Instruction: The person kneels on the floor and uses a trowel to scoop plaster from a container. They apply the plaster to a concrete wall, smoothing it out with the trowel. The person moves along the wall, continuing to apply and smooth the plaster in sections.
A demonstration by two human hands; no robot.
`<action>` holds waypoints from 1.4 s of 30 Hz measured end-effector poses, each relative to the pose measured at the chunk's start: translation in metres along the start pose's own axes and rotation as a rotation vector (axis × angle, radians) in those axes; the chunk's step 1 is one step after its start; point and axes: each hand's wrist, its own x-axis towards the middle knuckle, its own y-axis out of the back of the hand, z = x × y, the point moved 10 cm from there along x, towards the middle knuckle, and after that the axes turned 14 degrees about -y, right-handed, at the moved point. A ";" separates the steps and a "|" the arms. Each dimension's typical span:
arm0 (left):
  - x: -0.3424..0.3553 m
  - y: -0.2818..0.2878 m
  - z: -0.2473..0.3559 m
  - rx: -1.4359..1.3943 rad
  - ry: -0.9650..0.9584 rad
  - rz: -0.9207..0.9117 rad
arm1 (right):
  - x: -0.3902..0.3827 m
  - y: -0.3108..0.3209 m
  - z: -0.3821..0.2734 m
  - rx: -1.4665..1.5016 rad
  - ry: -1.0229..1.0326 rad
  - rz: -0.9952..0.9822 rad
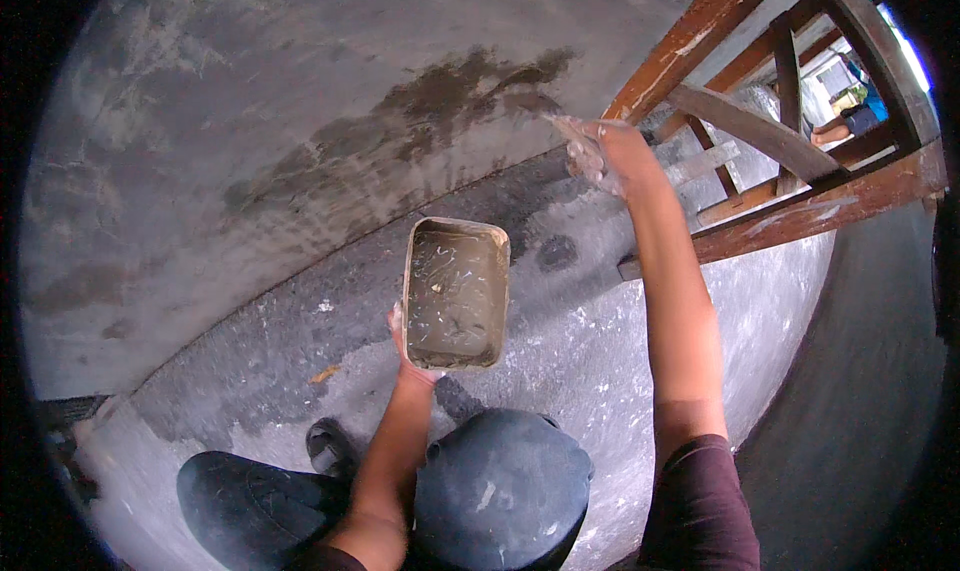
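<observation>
My left grip [420, 373] is clenched around the lower left side of a rectangular container [502, 239], held out in front of my knees above the floor [580, 371]. A greyish-brown wet mix [460, 296] covers its bottom, so I judge there is material left to use. My right grip [598, 156] is up by the wall [190, 181], fingers curled and smeared pale; whether they are closed on a tool I cannot tell. Just beyond them, a dark damp patch [440, 101] runs slanting down to the left, low on the wall. I take that streak as the part worked so far: it looks uneven and unfinished. Most of the wall around it is lighter, mottled grey; how much of that remains to be covered, I cannot say.
</observation>
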 end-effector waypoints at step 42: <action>-0.005 -0.001 -0.014 -0.009 0.075 0.032 | -0.055 0.064 -0.128 0.020 0.351 -0.003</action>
